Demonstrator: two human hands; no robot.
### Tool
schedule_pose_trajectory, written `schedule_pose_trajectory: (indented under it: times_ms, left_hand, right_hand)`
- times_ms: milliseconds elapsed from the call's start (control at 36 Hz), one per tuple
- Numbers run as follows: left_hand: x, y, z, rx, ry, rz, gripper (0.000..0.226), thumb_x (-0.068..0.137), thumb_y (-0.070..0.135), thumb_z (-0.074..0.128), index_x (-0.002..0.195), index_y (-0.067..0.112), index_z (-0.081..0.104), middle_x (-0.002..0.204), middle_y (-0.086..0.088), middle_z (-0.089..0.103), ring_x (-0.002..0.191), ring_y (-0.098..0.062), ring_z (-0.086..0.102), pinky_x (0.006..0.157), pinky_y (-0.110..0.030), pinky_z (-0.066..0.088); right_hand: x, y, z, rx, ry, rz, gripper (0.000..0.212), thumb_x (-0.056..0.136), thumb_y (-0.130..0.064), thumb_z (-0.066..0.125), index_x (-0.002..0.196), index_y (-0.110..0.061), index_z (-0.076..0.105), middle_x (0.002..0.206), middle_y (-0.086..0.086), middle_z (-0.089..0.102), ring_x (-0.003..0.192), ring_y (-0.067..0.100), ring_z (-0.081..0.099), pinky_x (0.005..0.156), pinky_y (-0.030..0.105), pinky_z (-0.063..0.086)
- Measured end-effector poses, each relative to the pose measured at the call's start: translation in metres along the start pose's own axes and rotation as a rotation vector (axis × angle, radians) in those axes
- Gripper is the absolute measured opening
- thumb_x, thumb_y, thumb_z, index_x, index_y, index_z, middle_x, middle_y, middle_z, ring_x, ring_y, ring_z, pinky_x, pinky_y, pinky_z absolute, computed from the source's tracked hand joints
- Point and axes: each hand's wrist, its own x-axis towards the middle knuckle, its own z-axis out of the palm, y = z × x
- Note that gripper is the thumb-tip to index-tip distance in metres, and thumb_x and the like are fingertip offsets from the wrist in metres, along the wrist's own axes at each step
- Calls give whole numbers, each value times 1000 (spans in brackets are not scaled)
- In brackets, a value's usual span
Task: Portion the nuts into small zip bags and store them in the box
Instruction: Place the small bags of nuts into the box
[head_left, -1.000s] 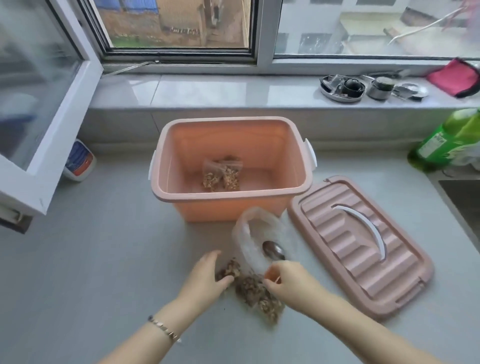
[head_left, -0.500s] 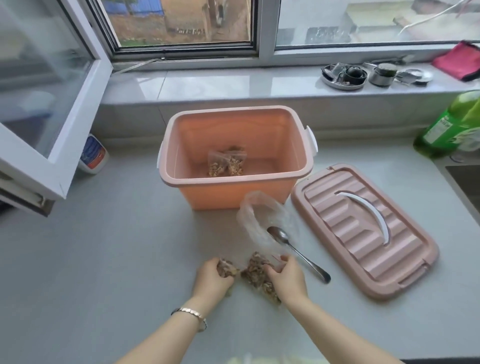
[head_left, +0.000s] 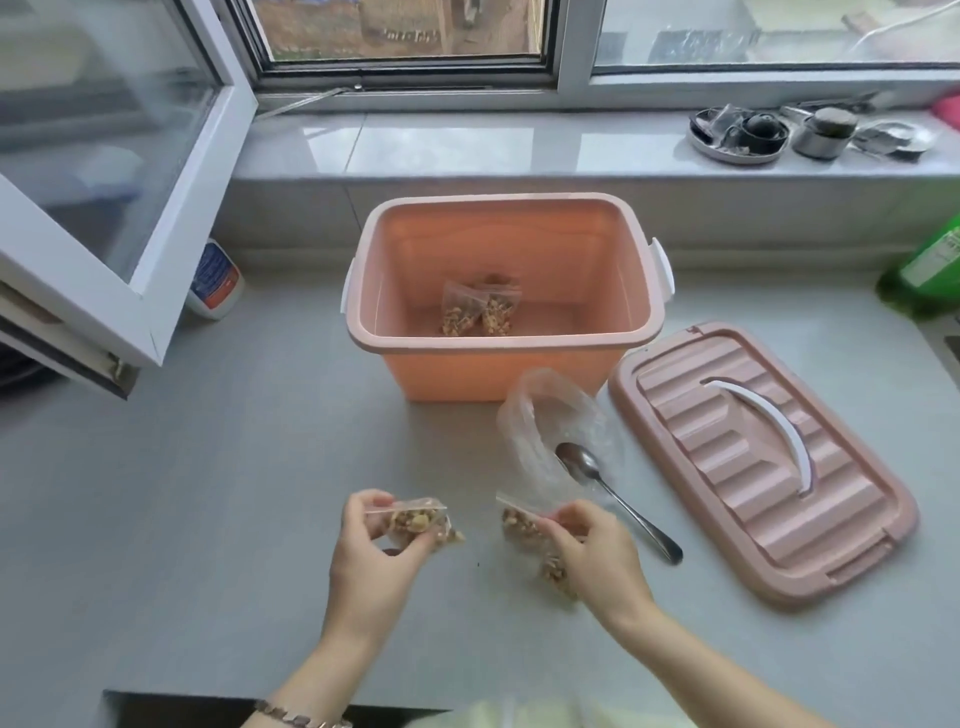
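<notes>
I see the counter (head_left: 208, 493) with the open pink box (head_left: 493, 374), two filled bags (head_left: 478, 312) on its floor, lid (head_left: 753, 493) lying right of it. Clear bag (head_left: 535, 431) and spoon (head_left: 618, 499) sit in front. My left hand (head_left: 371, 556) pinches one nut bag (head_left: 415, 522), my right hand (head_left: 597, 556) grips a second nut bag (head_left: 519, 525).

One wide-angle camera, worn on the person's head, gave the single view. It looked forward and down over the grey counter (head_left: 208, 493) toward the window sill (head_left: 467, 145). The left hand (head_left: 374, 556) and right hand (head_left: 597, 556) came up from the bottom edge, close under the lens. They were near enough that nuts showed in the left zip bag (head_left: 418, 522) and right zip bag (head_left: 522, 527) they held. The orange box (head_left: 509, 364) stood just beyond, mid-frame, seen from above down to its floor. The lid (head_left: 701, 467) lay toward the right edge, and the open window sash (head_left: 119, 171) filled the upper left.
</notes>
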Motion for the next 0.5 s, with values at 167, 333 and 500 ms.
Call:
schedule_pose_trajectory:
  times_ms: [167,333,500]
  left_hand:
    - [14,52,-12,25,36,247,52,69,20,77,96,48,43,89,10,65,64,-5,63,63,-13,47]
    - [61,127,-8,27,82,528,39,73,19,75,91,37,46,85,14,63,73,6,60,64,-10,48]
    - [148,162,20,240,-31,462,27,73,17,73,88,19,50,75,9,56,74,-15,56,62,-20,42]
  right_hand:
    - [12,-64,-42,45,18,-269,13,84,-14,65,74,-20,63,71,-1,68,70,14,64,71,38,53]
    - [59,-136,-81,182,142,-456,24,83,-9,65,70,-27,58,66,-8,64,68,22,66,69,42,55]
    - [151,-167,-80,-30,127,-399,16,83,-14,66,71,-21,58,72,1,61,72,20,58,73,34,49]
